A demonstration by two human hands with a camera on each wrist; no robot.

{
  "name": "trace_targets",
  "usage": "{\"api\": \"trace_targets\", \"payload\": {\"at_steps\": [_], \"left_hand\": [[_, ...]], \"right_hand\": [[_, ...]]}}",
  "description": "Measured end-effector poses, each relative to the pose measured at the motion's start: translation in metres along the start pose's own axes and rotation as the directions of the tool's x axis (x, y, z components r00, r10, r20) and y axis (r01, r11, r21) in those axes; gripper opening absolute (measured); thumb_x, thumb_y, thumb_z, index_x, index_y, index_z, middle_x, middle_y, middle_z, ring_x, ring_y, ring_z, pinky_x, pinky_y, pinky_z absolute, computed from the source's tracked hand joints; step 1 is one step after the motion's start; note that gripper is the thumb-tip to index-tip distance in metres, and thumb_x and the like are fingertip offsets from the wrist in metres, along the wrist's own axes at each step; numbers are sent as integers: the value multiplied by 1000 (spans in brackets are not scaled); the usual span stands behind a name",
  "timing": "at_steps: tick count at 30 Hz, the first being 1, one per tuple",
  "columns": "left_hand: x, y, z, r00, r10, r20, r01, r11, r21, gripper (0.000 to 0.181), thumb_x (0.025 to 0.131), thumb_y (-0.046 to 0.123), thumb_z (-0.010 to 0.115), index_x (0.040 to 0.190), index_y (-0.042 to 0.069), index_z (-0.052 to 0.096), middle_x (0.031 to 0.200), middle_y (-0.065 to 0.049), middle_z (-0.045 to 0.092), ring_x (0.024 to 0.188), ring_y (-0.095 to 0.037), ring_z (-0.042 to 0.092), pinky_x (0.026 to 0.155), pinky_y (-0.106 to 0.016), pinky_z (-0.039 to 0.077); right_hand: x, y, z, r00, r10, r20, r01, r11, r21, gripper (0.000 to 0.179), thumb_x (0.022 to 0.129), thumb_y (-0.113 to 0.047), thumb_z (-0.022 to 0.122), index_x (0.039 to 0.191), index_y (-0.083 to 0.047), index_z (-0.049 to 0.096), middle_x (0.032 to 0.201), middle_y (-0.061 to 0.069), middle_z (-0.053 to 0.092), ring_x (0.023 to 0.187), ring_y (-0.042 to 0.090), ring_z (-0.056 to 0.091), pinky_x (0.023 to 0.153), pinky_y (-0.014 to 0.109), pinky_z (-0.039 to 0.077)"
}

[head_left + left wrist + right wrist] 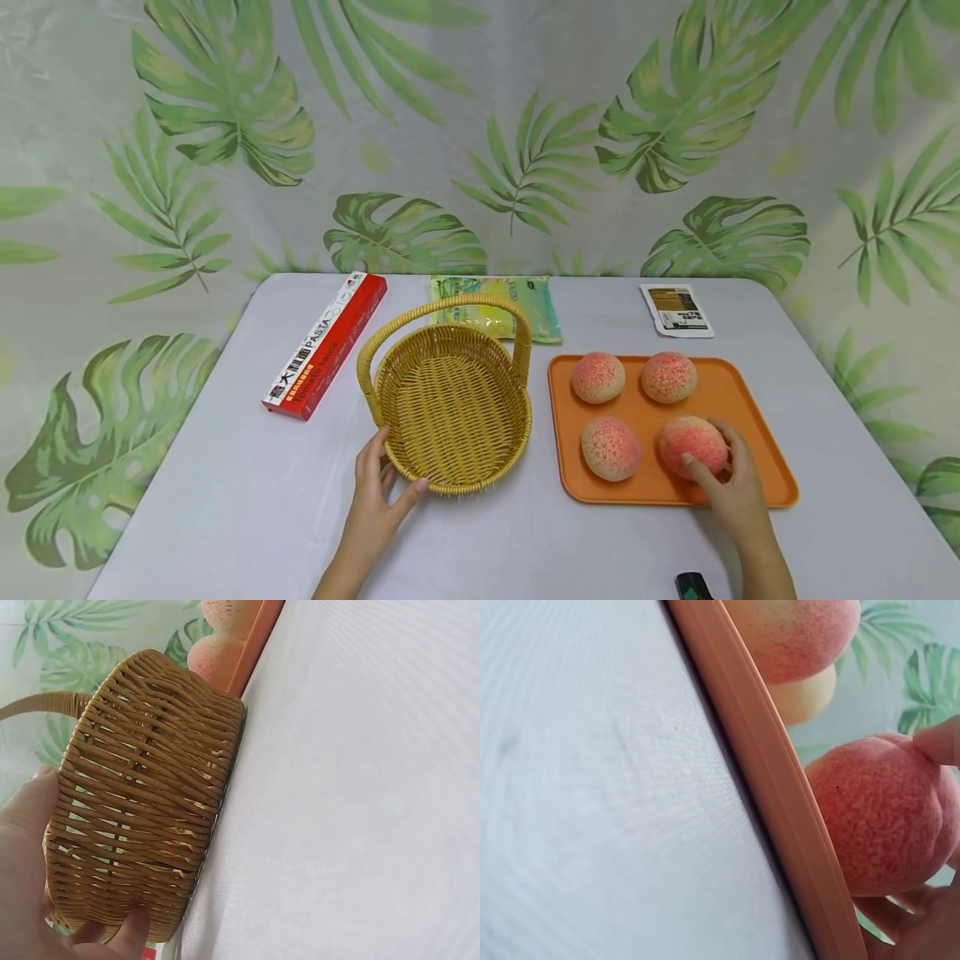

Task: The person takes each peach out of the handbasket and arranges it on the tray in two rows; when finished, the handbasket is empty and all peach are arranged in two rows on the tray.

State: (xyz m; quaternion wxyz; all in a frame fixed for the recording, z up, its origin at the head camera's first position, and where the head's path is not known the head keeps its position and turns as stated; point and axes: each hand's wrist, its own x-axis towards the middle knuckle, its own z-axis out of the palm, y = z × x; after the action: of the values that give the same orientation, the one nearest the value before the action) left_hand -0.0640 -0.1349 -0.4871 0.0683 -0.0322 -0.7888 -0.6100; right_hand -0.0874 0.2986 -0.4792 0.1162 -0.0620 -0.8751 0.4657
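Observation:
A round wicker basket [457, 408] with a tall arched handle stands in the middle of the table. My left hand [381, 483] holds its near left side, thumb at the rim and fingers against the woven wall [142, 802]. On the right, an orange tray [517, 492] carries several pink and cream peaches. My right hand [731, 479] grips the near right peach [692, 448], thumb on one side and fingers round the other. In the right wrist view this peach [889, 817] shows just behind the tray's edge [780, 802].
Left of the basket lies a red pasta box [326, 346]. Behind the basket is a green-yellow packet [536, 308], and a small white packet with a dark label [677, 311] lies at the back right. A black object [692, 586] shows at the near edge.

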Motion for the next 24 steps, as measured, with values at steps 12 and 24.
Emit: {"api": "trace_targets", "payload": {"at_steps": [12,24], "left_hand": [[-1,22,-1,1000,-5,10,5,1000,9,83,79,7,68,142,5,14,138,-19,14,120,-37,28,100,-40,29],[1,1,-1,1000,10,-2,-10,1000,25,84,79,18,70,143,15,15,139,-10,16,121,-30,29,100,-37,30]], "right_hand": [[0,2,-4,999,10,54,-12,999,37,62,86,-16,60,137,-7,27,123,5,33,95,3,37,72,4,35],[-2,2,-5,1000,-9,28,6,995,104,61,86,-10,60,138,-11,29,120,-5,36,97,0,41,75,3,38]]}}
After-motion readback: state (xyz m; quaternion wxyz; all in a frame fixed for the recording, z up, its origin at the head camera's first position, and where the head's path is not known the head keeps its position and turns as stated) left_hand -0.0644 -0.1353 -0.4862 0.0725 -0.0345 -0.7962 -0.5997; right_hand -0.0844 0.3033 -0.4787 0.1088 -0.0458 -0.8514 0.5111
